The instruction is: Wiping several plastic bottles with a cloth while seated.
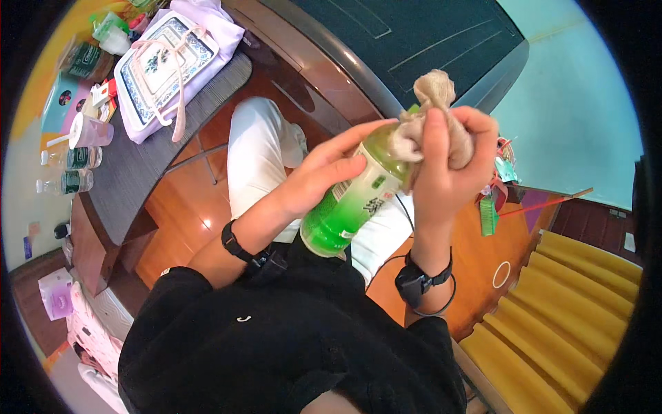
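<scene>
In front of my chest a plastic drink bottle [344, 215] with a green and white label is tilted, its neck up and to the right. My left hand [331, 171] grips the bottle around its upper body. A beige cloth [435, 88], bunched up, covers part of the bottle's neck and shoulder. My right hand [455, 155] pinches this cloth between thumb and fingers, against the bottle's top. A bit of green shows at the neck beside the cloth; the rest of the top is hidden.
A dark desk [155, 171] on the left bears a patterned tray [168, 62], a pink hanger [178, 98], a plastic cup [90, 130] and small water bottles [77, 182]. A large black-topped unit [414, 41] stands ahead. Yellow pleated fabric [558, 321] lies at right; a green comb [487, 217] hangs nearby.
</scene>
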A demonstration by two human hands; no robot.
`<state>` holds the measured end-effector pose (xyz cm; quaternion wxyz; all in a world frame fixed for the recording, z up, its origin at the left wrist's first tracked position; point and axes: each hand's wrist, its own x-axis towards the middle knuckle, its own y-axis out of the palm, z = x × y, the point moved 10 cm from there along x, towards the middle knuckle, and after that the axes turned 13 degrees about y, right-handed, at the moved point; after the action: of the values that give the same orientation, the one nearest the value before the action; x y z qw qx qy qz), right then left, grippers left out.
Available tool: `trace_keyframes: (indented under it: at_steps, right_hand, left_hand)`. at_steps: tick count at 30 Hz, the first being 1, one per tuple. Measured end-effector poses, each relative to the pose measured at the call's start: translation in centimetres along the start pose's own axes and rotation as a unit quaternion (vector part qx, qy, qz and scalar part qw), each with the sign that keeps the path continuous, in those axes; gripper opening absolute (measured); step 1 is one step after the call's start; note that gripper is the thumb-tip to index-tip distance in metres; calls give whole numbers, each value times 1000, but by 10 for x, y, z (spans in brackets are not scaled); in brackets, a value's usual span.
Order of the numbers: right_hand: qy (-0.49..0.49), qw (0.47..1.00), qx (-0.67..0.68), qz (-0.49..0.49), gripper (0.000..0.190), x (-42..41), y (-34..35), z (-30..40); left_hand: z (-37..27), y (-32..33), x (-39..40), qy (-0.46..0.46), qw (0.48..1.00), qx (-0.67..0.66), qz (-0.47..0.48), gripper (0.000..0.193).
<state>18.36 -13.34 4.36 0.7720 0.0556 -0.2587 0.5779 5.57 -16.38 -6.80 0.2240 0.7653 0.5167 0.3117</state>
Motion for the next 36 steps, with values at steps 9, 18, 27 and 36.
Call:
trace_keyframes:
  at_steps: [9,18,27,36]
  right_hand:
    - [-78,985,41,146,36,-114,35,4]
    - [-60,998,-8,8,24,-12,19,19]
    - [74,984,46,153,27,-101,41,-23]
    - [351,835,263,333,74,-89,68,-60]
  left_hand:
    - [-4,-51,5,13,986,-64,-154,66]
    - [-1,-14,2,39,994,99,-16,90]
    - [-26,-54,3,55,991,-46,-115,71]
    - [-51,-16,14,157,934,320,24,75]
